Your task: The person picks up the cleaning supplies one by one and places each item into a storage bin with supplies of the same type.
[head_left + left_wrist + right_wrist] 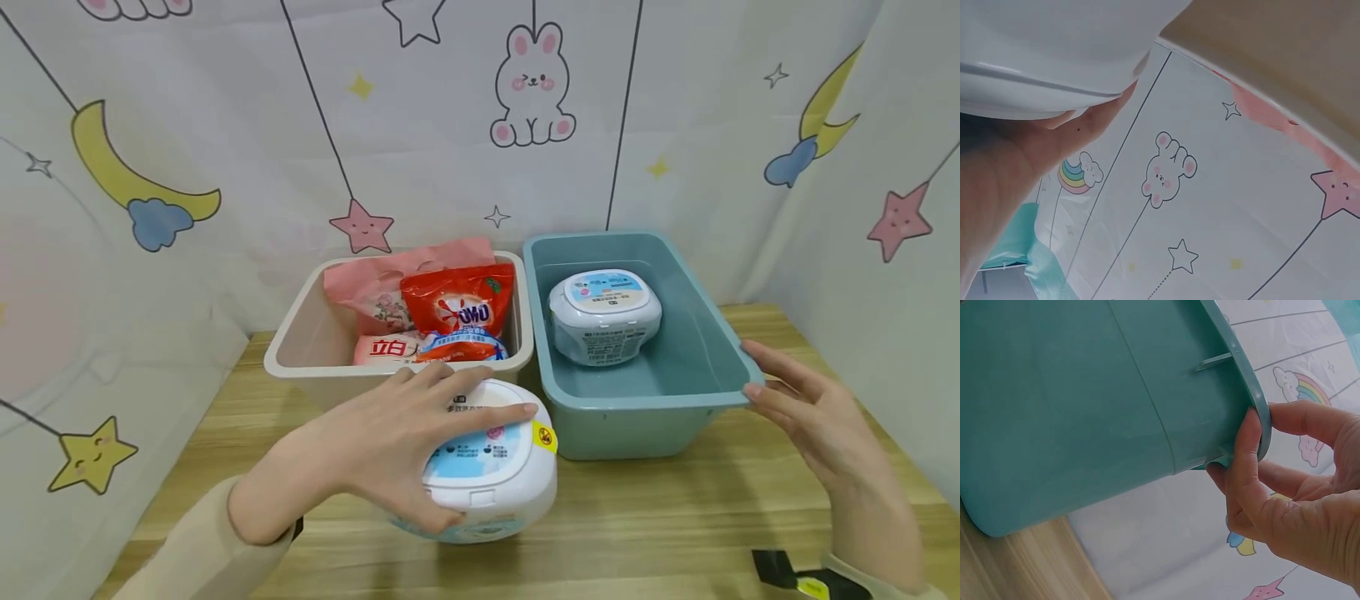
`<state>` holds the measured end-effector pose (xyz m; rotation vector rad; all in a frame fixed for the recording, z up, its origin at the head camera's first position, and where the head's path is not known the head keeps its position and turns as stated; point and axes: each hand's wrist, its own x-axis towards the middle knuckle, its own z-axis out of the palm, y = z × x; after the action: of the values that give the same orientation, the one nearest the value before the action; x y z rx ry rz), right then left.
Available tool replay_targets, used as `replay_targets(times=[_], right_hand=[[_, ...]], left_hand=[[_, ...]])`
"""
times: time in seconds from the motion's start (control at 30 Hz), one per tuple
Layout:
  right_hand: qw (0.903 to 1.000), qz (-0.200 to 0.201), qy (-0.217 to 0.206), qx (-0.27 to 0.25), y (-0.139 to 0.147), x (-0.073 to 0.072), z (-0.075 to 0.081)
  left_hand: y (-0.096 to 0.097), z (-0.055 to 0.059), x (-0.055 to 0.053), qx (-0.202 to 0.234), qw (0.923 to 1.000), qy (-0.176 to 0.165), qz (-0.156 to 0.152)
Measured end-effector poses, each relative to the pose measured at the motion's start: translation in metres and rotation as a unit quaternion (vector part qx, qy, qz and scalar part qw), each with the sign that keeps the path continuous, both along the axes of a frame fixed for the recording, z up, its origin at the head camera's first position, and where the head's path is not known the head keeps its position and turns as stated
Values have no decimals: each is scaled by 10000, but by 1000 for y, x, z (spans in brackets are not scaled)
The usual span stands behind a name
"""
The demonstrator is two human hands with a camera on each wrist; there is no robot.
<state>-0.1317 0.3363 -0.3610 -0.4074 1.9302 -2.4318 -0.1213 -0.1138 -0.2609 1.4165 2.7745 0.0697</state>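
Observation:
My left hand (397,433) grips a white lidded plastic tub (498,500) with a blue-and-white printed label and a small yellow sticker. Its fingers spread over the lid, and the thumb lies along the near side. The tub is tilted, in front of the two bins and over the wooden table. At the right, my right hand (832,425) pinches the rim corner of a teal plastic bin (622,433); in the right wrist view the thumb and fingers (1247,444) sit on either side of that rim. Inside the teal bin stands a similar white tub (603,321).
Left of the teal bin, a cream bin (300,358) holds a pink bag (360,287), a red OMO bag (457,300) and other detergent packs. Both bins stand on the wooden table (615,542) against a white cartoon-printed curtain (435,150), which also closes off the sides.

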Motion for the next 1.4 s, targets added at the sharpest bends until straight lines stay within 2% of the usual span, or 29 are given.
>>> replay_targets(times=[0.33, 0.5, 0.97, 1.4], right_hand=[[10000, -43, 17, 6, 0, 0, -1], [10000, -27, -2, -3, -1, 0, -1], [9999, -72, 34, 80, -3, 0, 0], [9999, -44, 56, 137, -1, 1, 1]], left_hand=[[7, 14, 0, 41, 9992, 236, -326], [10, 18, 0, 59, 9984, 417, -383], [20, 36, -3, 76, 9978, 450, -490], [32, 53, -9, 63, 9931, 949, -688]])
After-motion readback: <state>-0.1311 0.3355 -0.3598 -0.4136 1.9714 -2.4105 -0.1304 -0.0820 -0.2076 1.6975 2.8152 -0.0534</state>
